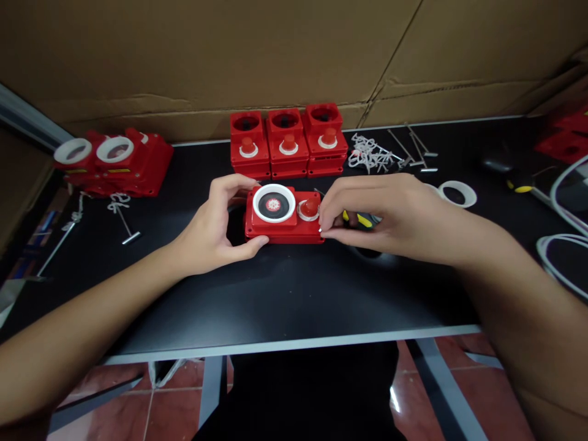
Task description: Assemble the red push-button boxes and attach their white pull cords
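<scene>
A red alarm box (287,228) lies on the black table in front of me. It has a white ring around a black round face with a red emblem, and a red dome lamp (309,207) beside it. My left hand (220,226) grips the box's left end, thumb along the front and fingers behind. At the box's right end, my right hand (367,211) is closed in a pinch at the front corner. A tiny pale bit shows at its fingertips, too small to name. Partly hidden behind that hand is a tool with yellow-and-black handles (364,220).
Three red alarm boxes (288,144) without white rings stand in a row at the back. More ringed boxes (133,165) sit at the left. T-shaped metal rods (124,223), tangled white cord (367,153), white rings (459,193) and a white cable (563,257) lie around.
</scene>
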